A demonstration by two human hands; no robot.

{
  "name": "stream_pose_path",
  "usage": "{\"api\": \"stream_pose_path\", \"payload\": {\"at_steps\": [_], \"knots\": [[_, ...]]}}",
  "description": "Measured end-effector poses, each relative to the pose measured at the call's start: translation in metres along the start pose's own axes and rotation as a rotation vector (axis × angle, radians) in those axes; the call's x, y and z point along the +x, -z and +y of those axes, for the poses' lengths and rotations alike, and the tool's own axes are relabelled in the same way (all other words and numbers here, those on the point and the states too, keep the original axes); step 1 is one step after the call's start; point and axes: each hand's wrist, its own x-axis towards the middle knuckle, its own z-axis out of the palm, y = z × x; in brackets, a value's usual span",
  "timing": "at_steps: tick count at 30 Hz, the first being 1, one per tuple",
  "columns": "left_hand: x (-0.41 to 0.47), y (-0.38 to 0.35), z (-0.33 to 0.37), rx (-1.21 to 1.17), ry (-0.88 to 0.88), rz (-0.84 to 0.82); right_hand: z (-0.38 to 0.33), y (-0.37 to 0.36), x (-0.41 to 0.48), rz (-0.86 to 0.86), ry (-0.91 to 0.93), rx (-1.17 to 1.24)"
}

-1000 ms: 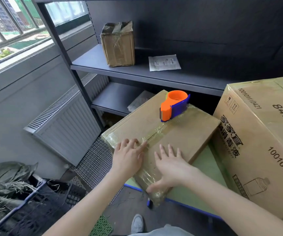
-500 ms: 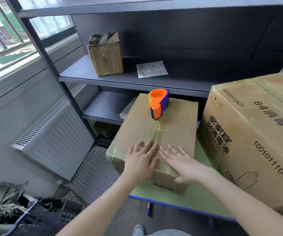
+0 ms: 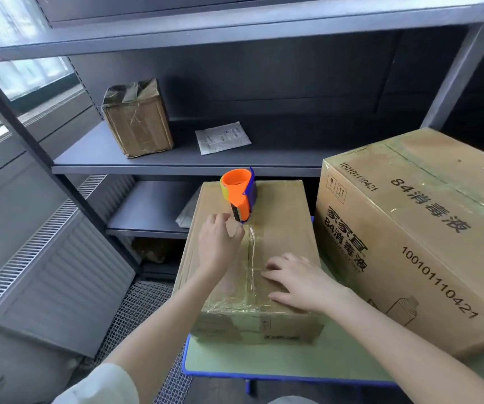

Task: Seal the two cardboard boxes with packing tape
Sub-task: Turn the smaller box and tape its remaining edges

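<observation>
**Cardboard box under two hands, tape dispenser on top**

Brown and flat-topped, the smaller box [image 3: 281, 228] sits at the left end of the green bench [image 3: 278, 360], its near end wrapped in shiny clear tape [image 3: 252, 258] that also runs as a strip up the middle seam. An orange and blue tape dispenser [image 3: 239, 191] stands on the far end of that box, at the top of the strip.

The right hand [image 3: 299, 282] lies palm down on the near right part of the lid. It is released, with straight, spread fingers [image 3: 278, 262] resting on the cardboard beside the strip. The left hand [image 3: 216, 246] is just in front of the dispenser with its fingers curled. Whether they pinch the tape or hold nothing cannot be told.

The bigger box [image 3: 410, 243], printed with black characters and numbers, stands on the bench just to the right of the smaller one, with tape along its top.

Behind, on a grey shelf [image 3: 176, 164], are a small taped carton [image 3: 138, 123] and a white paper packet [image 3: 222, 137].
</observation>
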Motion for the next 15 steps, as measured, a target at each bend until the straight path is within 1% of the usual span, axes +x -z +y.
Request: {"api": "stream_pose_path", "payload": {"at_steps": [7,11,13,15], "knots": [[0.031,-0.004,0.012,0.098,0.012,0.060,0.007,0.006,0.026,0.058,-0.050,0.063],[0.057,-0.008,0.022,0.175,-0.089,0.079,0.016,0.010,0.038,0.053,-0.063,0.074],[0.072,-0.014,0.029,0.263,-0.125,0.039,0.021,0.012,0.042,0.047,-0.061,0.089],[0.085,-0.021,0.034,0.374,-0.143,-0.043,0.026,0.013,0.046,0.050,-0.063,0.122]]}}
